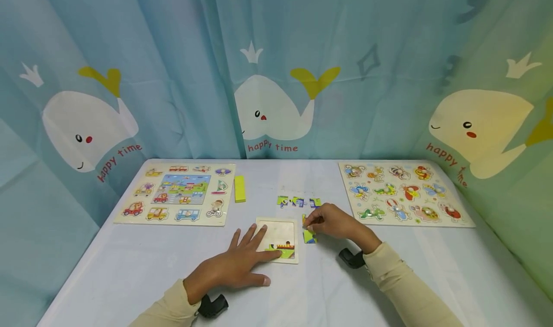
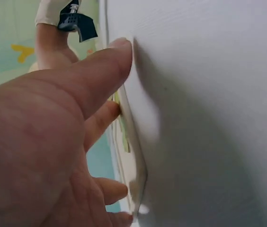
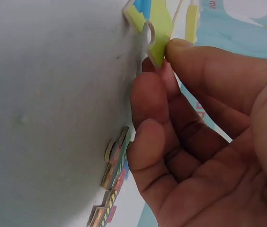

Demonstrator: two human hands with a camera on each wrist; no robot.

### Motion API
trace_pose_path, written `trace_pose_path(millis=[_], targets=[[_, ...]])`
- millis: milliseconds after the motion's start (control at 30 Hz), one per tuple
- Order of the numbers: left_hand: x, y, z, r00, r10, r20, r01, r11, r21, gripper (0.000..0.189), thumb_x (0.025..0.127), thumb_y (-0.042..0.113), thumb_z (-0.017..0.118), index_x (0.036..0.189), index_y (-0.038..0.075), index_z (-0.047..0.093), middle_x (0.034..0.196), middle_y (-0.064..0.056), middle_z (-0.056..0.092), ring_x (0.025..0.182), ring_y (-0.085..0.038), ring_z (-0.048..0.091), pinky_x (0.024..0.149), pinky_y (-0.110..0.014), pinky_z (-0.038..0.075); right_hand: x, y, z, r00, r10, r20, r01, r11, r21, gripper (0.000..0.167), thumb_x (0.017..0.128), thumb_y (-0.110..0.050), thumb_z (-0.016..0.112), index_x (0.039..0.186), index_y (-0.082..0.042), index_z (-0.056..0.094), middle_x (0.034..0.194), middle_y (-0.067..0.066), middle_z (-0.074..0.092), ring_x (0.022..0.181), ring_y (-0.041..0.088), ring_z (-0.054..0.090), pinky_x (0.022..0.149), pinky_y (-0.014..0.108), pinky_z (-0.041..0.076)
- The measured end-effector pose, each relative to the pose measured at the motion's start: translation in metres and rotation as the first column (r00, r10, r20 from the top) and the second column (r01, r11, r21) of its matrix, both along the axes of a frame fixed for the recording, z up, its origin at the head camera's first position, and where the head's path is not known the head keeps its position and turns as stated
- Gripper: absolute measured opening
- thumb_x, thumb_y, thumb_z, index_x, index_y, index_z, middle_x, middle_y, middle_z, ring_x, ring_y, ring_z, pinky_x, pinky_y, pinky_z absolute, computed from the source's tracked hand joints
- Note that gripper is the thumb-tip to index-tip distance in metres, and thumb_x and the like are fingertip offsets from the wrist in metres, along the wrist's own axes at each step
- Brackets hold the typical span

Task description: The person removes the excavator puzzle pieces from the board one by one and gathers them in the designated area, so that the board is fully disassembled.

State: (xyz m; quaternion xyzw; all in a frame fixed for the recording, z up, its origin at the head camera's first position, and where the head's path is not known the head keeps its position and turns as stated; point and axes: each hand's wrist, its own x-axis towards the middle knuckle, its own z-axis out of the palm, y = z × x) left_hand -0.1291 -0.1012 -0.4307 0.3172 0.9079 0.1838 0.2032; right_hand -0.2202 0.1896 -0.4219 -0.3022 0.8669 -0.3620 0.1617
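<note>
A square wooden puzzle tray [image 1: 278, 232] lies near the middle of the white table, with green jigsaw pieces [image 1: 286, 252] fitted along its bottom. My left hand [image 1: 235, 268] rests on the tray's left side, fingers spread and index fingertip touching those pieces. In the left wrist view, the left thumb [image 2: 107, 64] extends beside the tray's edge. To the right of the tray, my right hand [image 1: 334, 222] pinches a green jigsaw piece [image 3: 158, 30] with thumb and index finger, partly hiding it. Its other fingers curl near the tabletop. Several loose jigsaw pieces [image 1: 298, 201] lie behind the tray.
A vehicle peg-puzzle board [image 1: 170, 214] lies at the back left, with a yellow block [image 1: 239, 189] beside it. An insect peg-puzzle board [image 1: 402, 207] is at the back right. A blue whale-print curtain [image 1: 181, 77] hangs around the table.
</note>
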Motion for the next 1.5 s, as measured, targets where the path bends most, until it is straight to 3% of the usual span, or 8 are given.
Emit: trace_pose_path(millis=[167, 400, 700, 900, 1500], targets=[[-0.003, 0.003, 0.000, 1.000, -0.017, -0.016, 0.017, 1.000, 0.016, 0.062, 0.092, 0.051, 0.061, 0.149, 0.037, 0.041, 0.161, -0.016, 0.005, 0.146, -0.037, -0.008, 0.110, -0.062, -0.002, 0.000, 0.000, 0.000, 0.999, -0.019, -0.043, 0.020, 0.999, 0.032, 0.009, 0.089, 0.000, 0.067, 0.095, -0.002, 0.074, 0.096, 0.006, 0.072, 0.087, 0.014, 0.064, 0.073, 0.028, 0.051], [-0.001, 0.009, 0.001, 1.000, -0.016, -0.014, 0.016, 1.000, -0.017, 0.065, 0.090, 0.053, 0.061, 0.150, 0.041, 0.036, 0.161, -0.017, 0.003, 0.144, -0.040, -0.011, 0.109, -0.063, 0.001, 0.000, -0.007, 0.003, 0.995, -0.077, -0.059, 0.079, 0.996, 0.030, 0.010, 0.090, 0.000, 0.066, 0.096, -0.003, 0.074, 0.094, 0.003, 0.071, 0.084, 0.011, 0.061, 0.073, 0.028, 0.050], [-0.001, 0.013, 0.002, 0.999, -0.031, 0.016, 0.031, 1.000, -0.002, 0.073, 0.089, 0.057, 0.061, 0.152, 0.044, 0.027, 0.160, -0.020, -0.004, 0.143, -0.043, -0.015, 0.108, -0.066, 0.002, 0.003, -0.022, 0.000, 0.998, -0.022, -0.058, 0.022, 1.000, -0.003, 0.014, 0.090, 0.004, 0.064, 0.099, 0.000, 0.074, 0.098, 0.007, 0.071, 0.088, 0.013, 0.063, 0.073, 0.026, 0.051], [0.001, 0.015, 0.001, 0.999, -0.050, 0.005, 0.051, 0.996, -0.080, 0.069, 0.089, 0.061, 0.058, 0.151, 0.045, 0.030, 0.160, -0.021, -0.008, 0.141, -0.045, -0.017, 0.107, -0.067, 0.003, 0.006, -0.031, 0.001, 0.999, 0.007, -0.050, -0.009, 0.999, -0.034, 0.015, 0.091, 0.003, 0.062, 0.101, 0.000, 0.074, 0.101, 0.008, 0.071, 0.091, 0.015, 0.064, 0.076, 0.028, 0.052], [0.001, 0.016, 0.001, 0.999, -0.034, 0.006, 0.034, 0.996, -0.084, 0.067, 0.089, 0.059, 0.060, 0.149, 0.046, 0.034, 0.160, -0.021, -0.006, 0.142, -0.044, -0.017, 0.107, -0.067, 0.002, 0.011, -0.052, 0.001, 0.998, 0.067, 0.006, -0.066, 0.991, -0.114, 0.014, 0.092, 0.002, 0.062, 0.101, 0.001, 0.074, 0.095, 0.004, 0.072, 0.077, 0.007, 0.062, 0.067, 0.025, 0.051]])
